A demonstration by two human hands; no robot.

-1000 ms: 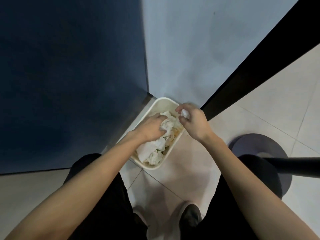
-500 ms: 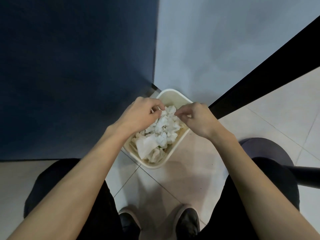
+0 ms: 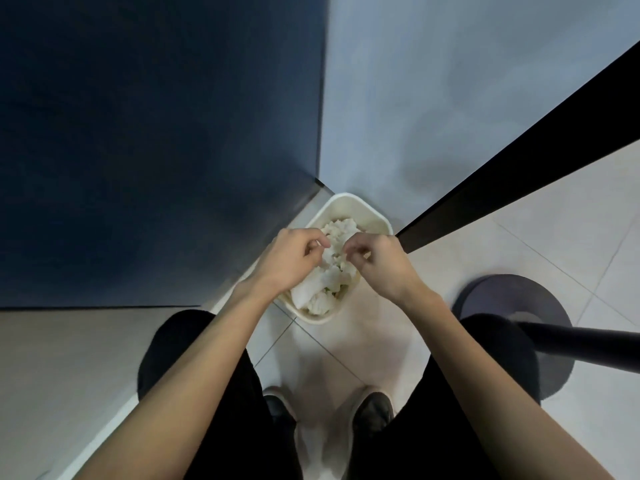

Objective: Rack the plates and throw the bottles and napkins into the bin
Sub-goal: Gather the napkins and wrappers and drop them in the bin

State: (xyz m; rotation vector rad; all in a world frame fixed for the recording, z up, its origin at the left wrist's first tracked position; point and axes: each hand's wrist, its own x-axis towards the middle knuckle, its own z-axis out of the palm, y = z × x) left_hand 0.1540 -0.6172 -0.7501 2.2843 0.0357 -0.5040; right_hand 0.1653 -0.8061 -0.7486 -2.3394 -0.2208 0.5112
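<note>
The bin [image 3: 350, 199] sits on the floor [image 3: 349, 351] in the far corner, crumpled napkins [image 3: 330, 277] heaped near its rim. The left hand [image 3: 294, 256] and right hand [image 3: 379, 263] hover side by side right over it, fingers curled. I can't tell whether either grip pinches a scrap. Better to spread the fingers low over the heap, so nothing drifts past the rim.

- dark blue wall [image 3: 156, 133] on the left, paler grey-blue wall [image 3: 450, 81] beside it
- white floor tiles [image 3: 561, 251]
- round dark base [image 3: 502, 296] with a pole [image 3: 588, 344], right side
</note>
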